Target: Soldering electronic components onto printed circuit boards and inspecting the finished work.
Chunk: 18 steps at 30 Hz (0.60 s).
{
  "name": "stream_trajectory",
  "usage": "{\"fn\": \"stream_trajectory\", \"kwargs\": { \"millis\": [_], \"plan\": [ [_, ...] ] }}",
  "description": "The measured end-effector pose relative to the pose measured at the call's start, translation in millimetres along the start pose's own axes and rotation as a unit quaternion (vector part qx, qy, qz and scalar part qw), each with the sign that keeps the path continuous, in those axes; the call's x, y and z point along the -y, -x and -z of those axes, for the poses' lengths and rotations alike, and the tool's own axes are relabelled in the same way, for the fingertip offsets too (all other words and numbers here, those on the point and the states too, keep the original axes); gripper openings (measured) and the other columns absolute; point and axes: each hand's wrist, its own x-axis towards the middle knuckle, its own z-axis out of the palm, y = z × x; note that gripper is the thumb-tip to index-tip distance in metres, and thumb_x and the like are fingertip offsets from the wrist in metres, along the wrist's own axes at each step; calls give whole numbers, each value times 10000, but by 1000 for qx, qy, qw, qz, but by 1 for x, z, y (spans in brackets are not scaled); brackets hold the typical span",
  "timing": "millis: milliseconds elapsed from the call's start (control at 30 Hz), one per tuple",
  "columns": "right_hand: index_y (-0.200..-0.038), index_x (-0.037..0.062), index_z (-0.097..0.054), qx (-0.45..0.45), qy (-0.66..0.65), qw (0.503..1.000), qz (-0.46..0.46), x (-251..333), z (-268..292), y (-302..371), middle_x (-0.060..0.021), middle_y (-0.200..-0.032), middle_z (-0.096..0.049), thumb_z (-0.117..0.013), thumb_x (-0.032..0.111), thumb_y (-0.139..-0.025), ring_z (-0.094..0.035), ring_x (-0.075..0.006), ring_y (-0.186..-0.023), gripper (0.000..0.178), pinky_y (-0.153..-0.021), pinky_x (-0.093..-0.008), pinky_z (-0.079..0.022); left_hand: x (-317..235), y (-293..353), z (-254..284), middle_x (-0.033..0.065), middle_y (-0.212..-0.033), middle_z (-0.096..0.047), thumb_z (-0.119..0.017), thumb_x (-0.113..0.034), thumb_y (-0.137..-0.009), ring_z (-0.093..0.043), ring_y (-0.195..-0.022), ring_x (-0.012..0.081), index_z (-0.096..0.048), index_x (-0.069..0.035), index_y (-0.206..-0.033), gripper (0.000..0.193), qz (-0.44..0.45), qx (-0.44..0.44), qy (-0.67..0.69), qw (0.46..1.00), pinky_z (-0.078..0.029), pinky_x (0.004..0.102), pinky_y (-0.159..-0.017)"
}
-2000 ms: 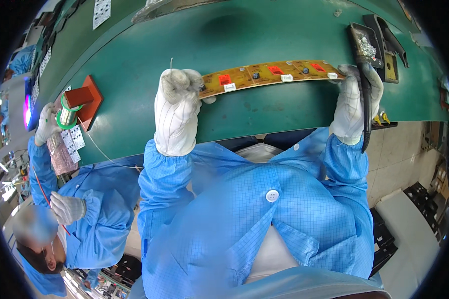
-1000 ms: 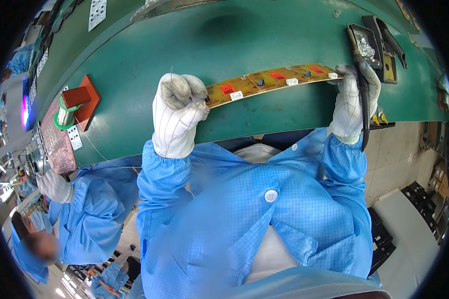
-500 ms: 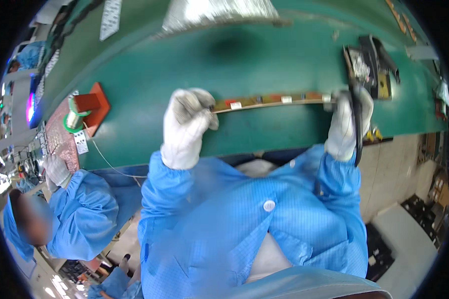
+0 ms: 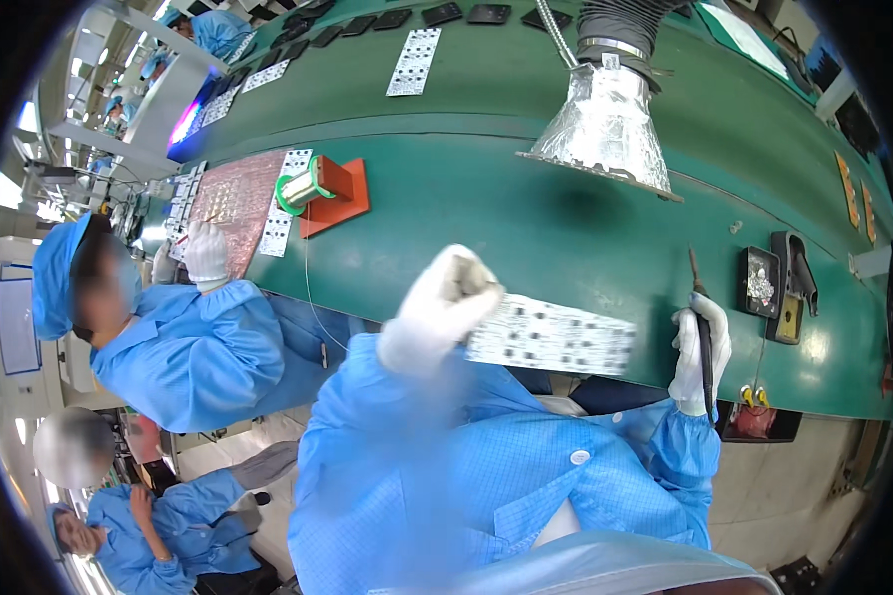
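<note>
In my gloved left hand (image 4: 445, 307) is a white circuit board panel (image 4: 554, 335) with rows of dark spots, gripped by its left end. Its face is turned up and somewhat blurred, and it hangs over the near edge of the bench. Apart from the panel's right end, my gloved right hand (image 4: 698, 352) is closed around a soldering iron (image 4: 705, 359) with a black handle. The thin tip points away from me, over the green bench. My left fingertips are partly hidden in the curl of the hand.
A solder wire spool (image 4: 304, 186) on a red stand (image 4: 345, 198) stands left. Farther right are a small black tray (image 4: 760, 282) and an iron holder (image 4: 790, 297). A foil-covered hood (image 4: 605, 129) hangs above the bench (image 4: 446, 203). A co-worker (image 4: 189, 347) sits at left.
The panel has turned from edge-on to face-up. My right hand has come away from its right end, keeping the soldering iron. The whole view has shifted.
</note>
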Motion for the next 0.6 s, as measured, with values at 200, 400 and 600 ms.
{"fn": "stream_trajectory", "kwargs": {
  "millis": [200, 400, 600],
  "plan": [
    [-1227, 14, -512, -28, -33, 999, 33, -4, -5, 2, -35, -862, -563, -584, 119, -908, -479, -70, -673, 344, -587, -209, -405, -50, 10, 78, 65, -813, -518, -591, 7, -837, -519, -770, 165, -567, -4, -981, 146, -254, -124, -420, 862, -426, 295, -691],
    [-1176, -2, -491, -54, -38, 998, 8, -5, -4, -1, -39, -930, -539, -609, 129, -913, -467, -62, -688, 317, -602, -214, -402, -37, -74, 101, 72, -875, -494, -603, -82, -891, -511, -767, 170, -525, -7, -980, 140, -314, -392, -206, 840, -445, 317, -636],
    [-1144, 11, -528, -60, -29, 998, 16, 2, -4, -2, -45, -924, -563, -579, 181, -922, -483, -80, -694, 285, -583, -225, -408, -13, -215, 79, 93, -912, -525, -553, -130, -903, -579, -692, 172, -437, -28, -1012, 188, -341, -410, -198, 822, -519, 283, -468]
  ]
}}
